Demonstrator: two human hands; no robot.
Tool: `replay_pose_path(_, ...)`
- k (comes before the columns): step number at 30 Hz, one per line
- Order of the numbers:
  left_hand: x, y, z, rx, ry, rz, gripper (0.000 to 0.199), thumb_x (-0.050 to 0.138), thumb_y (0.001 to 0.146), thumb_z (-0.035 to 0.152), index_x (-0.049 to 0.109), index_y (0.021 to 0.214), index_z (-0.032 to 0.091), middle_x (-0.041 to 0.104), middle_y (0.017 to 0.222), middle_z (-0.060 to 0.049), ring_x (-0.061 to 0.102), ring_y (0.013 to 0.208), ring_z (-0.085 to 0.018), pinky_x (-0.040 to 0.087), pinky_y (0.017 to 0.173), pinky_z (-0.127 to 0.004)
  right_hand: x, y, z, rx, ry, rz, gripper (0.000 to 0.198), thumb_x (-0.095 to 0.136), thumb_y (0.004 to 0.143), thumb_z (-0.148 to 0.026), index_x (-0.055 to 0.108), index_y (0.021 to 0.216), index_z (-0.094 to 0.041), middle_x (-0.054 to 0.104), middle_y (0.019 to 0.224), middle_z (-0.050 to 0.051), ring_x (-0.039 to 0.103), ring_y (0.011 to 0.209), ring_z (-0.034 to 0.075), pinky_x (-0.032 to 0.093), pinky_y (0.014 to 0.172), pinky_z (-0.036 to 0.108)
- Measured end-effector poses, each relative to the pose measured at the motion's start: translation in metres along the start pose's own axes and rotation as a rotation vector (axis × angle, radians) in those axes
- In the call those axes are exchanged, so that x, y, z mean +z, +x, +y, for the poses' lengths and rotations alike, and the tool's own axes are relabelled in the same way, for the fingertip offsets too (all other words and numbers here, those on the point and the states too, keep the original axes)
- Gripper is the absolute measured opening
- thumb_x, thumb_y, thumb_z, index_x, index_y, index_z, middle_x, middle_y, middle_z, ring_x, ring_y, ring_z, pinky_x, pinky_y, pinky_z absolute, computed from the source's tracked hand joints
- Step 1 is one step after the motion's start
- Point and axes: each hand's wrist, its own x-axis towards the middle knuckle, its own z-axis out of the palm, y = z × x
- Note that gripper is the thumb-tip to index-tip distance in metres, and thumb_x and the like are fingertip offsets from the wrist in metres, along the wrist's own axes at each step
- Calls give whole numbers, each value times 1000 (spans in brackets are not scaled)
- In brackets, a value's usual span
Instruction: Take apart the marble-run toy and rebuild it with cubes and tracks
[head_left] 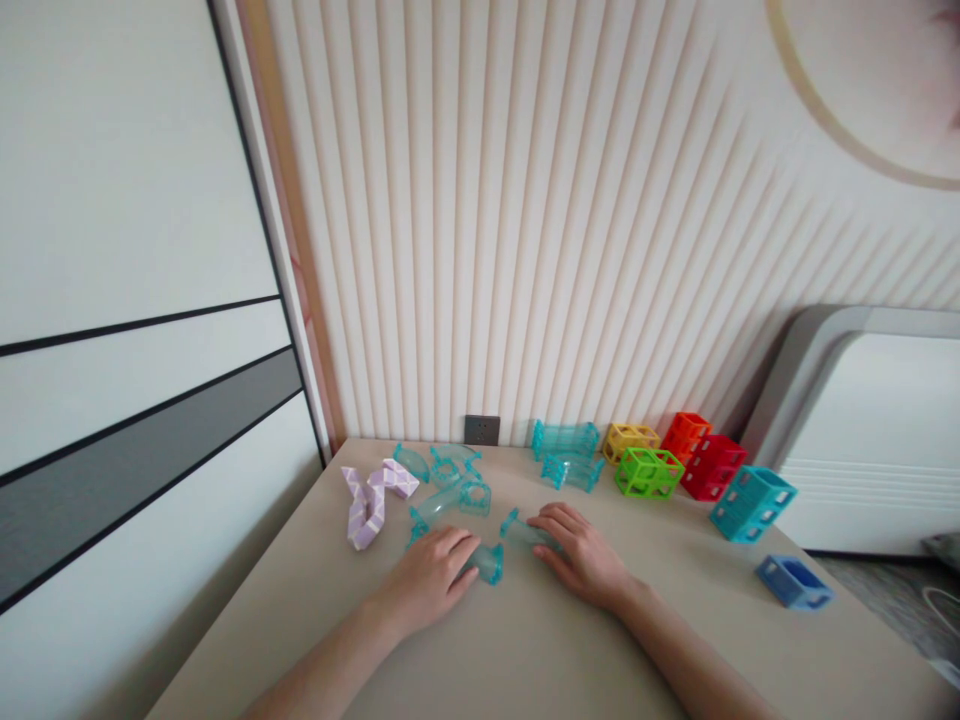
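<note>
From the head view we see our left hand (427, 580) resting palm-down on the desk (525, 640), its grip loosely curled over a clear teal tube piece (489, 562). Our right hand (581, 555) lies flat at three o'clock of it, grip open, fingertips touching another teal tube piece (519, 527). Coloured lattice blocks (649, 472) stand at one o'clock, and a lilac folding toy (371, 500) at ten.

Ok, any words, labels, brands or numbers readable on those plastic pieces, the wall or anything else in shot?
None can be read: the teal tube pieces, coloured cage blocks, lilac folding toy and wall socket show no print, and neither does the white appliance.
</note>
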Motion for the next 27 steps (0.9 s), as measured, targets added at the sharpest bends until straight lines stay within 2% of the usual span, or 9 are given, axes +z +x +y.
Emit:
replay_pose_path(3, -6, 2, 4, -7, 14, 61, 30, 47, 99, 25, 63, 124, 23, 71, 118, -8, 68, 109, -23, 55, 96, -37, 3, 2, -4, -9, -7, -7, 34, 47, 101, -38, 64, 124, -19, 68, 115, 13, 60, 112, 25, 49, 100, 41)
replay_pose_path(6, -14, 4, -3, -90, 89, 148, 28, 42, 100, 23, 67, 112, 21, 73, 107, -9, 68, 103, -25, 54, 93, -40, 5, 2, -5, -6, 4, -3, 34, 48, 101, -39, 65, 123, -20, 68, 114, 13, 60, 112, 25, 50, 99, 41)
replay_pose_path(9, -18, 3, -14, -208, 139, 153, 21, 49, 95, 20, 69, 102, 20, 74, 98, -8, 68, 97, -25, 55, 90, -41, 6, 3, -5, -4, 6, -13, 34, 48, 100, -39, 65, 123, -20, 68, 115, 13, 60, 113, 25, 49, 100, 42)
replay_pose_path(12, -16, 2, -20, -260, 127, 123, 21, 56, 86, 13, 69, 100, 20, 74, 101, -8, 66, 105, -26, 54, 94, -40, 6, 3, -5, -2, 7, -25, 34, 49, 100, -39, 65, 123, -19, 68, 116, 13, 60, 114, 25, 49, 102, 41)
replay_pose_path(15, -10, 2, -18, -255, 99, 125, 23, 59, 81, 11, 70, 99, 21, 74, 109, -7, 61, 115, -26, 51, 100, -41, 7, 3, -5, 0, 5, -28, 33, 49, 100, -38, 65, 122, -19, 69, 116, 12, 59, 114, 25, 49, 102, 40)
replay_pose_path(19, -5, 0, -13, -239, 99, 122, 17, 64, 81, 20, 72, 97, 19, 71, 118, -11, 58, 120, -30, 49, 103, -47, 10, 2, -3, -3, 0, -10, 31, 51, 100, -35, 65, 121, -18, 69, 114, 13, 60, 112, 25, 50, 100, 41)
replay_pose_path(23, -10, -2, -8, -202, 89, 123, 21, 63, 86, 33, 71, 98, 18, 71, 112, -11, 62, 112, -31, 52, 96, -50, 12, 3, -1, 4, 7, 2, 30, 51, 100, -34, 64, 121, -18, 69, 113, 13, 60, 110, 25, 51, 98, 40)
replay_pose_path(27, -14, -2, -10, -194, 73, 177, 25, 52, 95, 35, 69, 102, 20, 69, 112, -11, 63, 111, -28, 52, 96, -47, 12, 4, -1, 18, 8, -6, 30, 52, 99, -36, 65, 120, -19, 69, 112, 12, 61, 109, 25, 51, 98, 39)
